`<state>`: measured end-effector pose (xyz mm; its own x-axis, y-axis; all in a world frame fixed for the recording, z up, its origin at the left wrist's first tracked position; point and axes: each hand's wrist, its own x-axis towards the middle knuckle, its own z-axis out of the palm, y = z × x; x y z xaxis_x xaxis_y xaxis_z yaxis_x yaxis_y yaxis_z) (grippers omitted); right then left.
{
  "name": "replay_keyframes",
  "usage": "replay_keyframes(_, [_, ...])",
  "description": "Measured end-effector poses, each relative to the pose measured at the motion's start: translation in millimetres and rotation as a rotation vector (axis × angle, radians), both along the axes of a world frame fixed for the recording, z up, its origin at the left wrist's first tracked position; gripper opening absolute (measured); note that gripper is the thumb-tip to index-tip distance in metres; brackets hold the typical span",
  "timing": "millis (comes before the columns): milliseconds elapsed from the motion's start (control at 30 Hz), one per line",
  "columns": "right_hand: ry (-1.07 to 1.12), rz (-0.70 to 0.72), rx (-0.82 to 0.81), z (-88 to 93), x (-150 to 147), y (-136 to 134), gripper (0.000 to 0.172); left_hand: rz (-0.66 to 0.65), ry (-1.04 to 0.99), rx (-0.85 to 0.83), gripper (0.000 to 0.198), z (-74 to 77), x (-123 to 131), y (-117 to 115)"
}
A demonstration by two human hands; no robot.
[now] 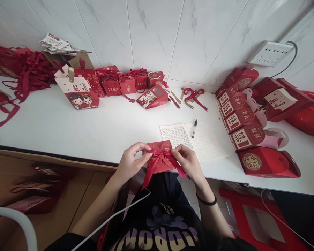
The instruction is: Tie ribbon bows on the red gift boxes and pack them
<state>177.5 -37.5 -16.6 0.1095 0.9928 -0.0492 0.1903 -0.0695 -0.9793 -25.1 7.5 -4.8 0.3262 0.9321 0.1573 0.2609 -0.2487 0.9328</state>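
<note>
Ribbon (161, 153) sits bowed on the red box (164, 167) at the near edge of the bench (115, 129), left hand (134, 158) and right hand (189, 160) each pinching one side; even, gentle pulls should keep both sides matched and untwisted.

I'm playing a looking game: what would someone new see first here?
Probably the shiny red bow on a red box, pinched by the left hand and right hand at the near edge of the white table. Next, perhaps, the row of red boxes on the right and the heap of ribbons at the far left.
</note>
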Motion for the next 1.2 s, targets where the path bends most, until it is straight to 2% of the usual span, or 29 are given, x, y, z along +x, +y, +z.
replay_keyframes(300, [0.008,-0.022,0.0,-0.5,3,-1,0.034,-0.207,0.003,-0.061,0.014,6.5,-3,9])
replay_keyframes(400, [0.016,-0.02,-0.01,-1.2,4,-1,0.033,-0.234,0.004,-0.076,0.015,11.4,-3,8])
replay_keyframes(633, [0.028,-0.02,-0.017,-2.1,2,0,0.034,-0.288,0.022,-0.379,0.023,19.5,0,7])
replay_keyframes(1000, [0.028,-0.01,-0.009,-1.8,2,-2,0.034,-0.383,-0.179,-0.574,0.03,9.0,5,13])
replay_keyframes(1200, [0.031,-0.011,-0.013,-2.1,2,-1,0.034,-0.438,-0.195,-0.589,0.029,9.6,4,15])
